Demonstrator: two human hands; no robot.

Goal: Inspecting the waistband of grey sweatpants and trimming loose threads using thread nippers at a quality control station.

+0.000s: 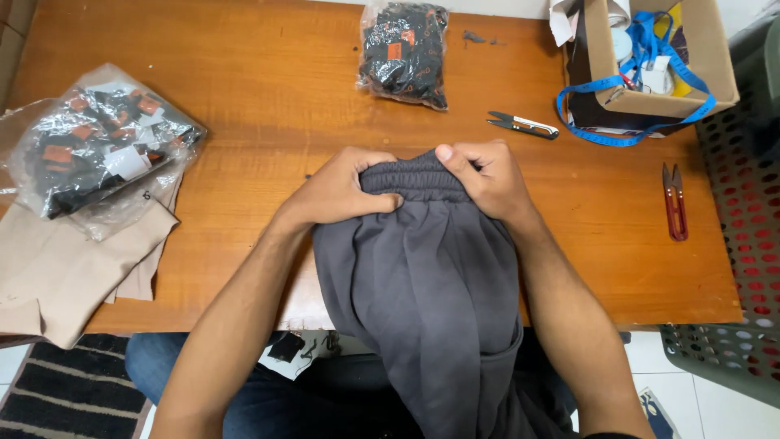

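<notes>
A dark grey garment [426,293] with a gathered elastic waistband [414,175] drapes from the wooden table [268,97] down over my lap. My left hand [345,191] grips the left end of the waistband, fingers curled over the bunched fabric. My right hand [487,179] pinches the right end of the same waistband, thumb on top. The hands are close together, holding the band scrunched between them at the table's middle.
Silver thread snips [524,124] and red-handled snips [674,202] lie to the right. A cardboard box [699,65] with a blue measuring tape [617,134] sits far right. Two plastic bags of black tags [405,50] [97,146], beige fabric [65,268], a grey perforated basket [739,244].
</notes>
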